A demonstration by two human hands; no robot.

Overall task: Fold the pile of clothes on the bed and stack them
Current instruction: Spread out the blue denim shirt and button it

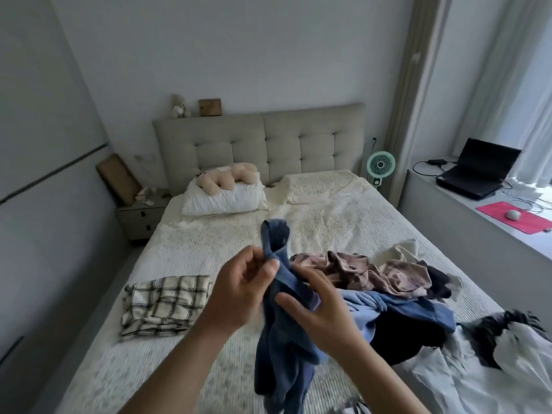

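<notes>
Both hands, left hand (239, 286) and right hand (321, 306), grip a blue garment (286, 333) above the cream bed (209, 243) in a grey-walled room.

matt blue cloth garment (286, 333), ribbed cloth bedspread (209, 240), tufted fabric headboard (298, 144)

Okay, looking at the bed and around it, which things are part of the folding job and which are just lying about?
Job: blue garment held by left hand and right hand; unfolded pile; folded plaid piece.

Lying about: plush toy, pillow, fan, laptop, pink mat.
</notes>
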